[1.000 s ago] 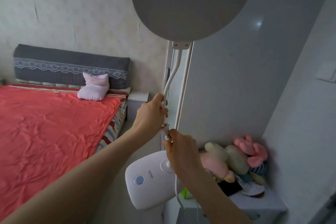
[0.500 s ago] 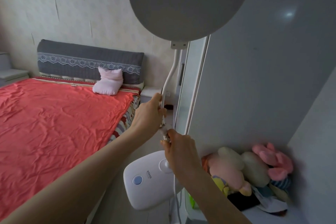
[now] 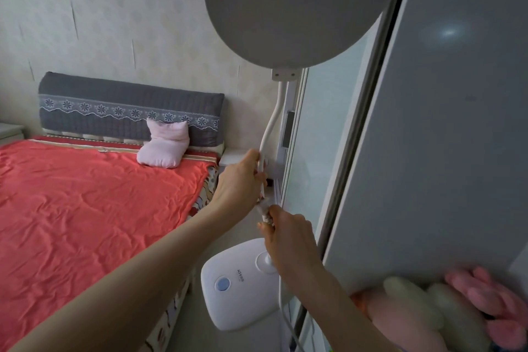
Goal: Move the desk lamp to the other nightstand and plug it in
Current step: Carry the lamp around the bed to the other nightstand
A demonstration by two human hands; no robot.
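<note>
I hold a white desk lamp in the air in front of me. Its round grey head [image 3: 291, 6] fills the top centre, its white base [image 3: 240, 283] with a blue button hangs low. My left hand [image 3: 240, 180] grips the lamp's curved white neck [image 3: 271, 123]. My right hand [image 3: 288, 240] is closed on the neck's lower part just above the base, with the white cord [image 3: 285, 314] trailing down beneath it. A white nightstand [image 3: 233, 157] shows right of the bed's headboard, partly hidden by my left hand. Another nightstand's corner [image 3: 10, 131] sits at the far left.
A bed with a red-orange cover [image 3: 94, 203], a grey headboard [image 3: 128, 108] and a pink pillow [image 3: 164, 148] fills the left. A tall grey wardrobe door [image 3: 445, 128] stands close on the right. Soft toys [image 3: 445, 314] lie at the lower right.
The view has swung left and moved closer to the wardrobe; the far-left nightstand's corner has come into sight. Both hands keep their grip on the lamp neck.
</note>
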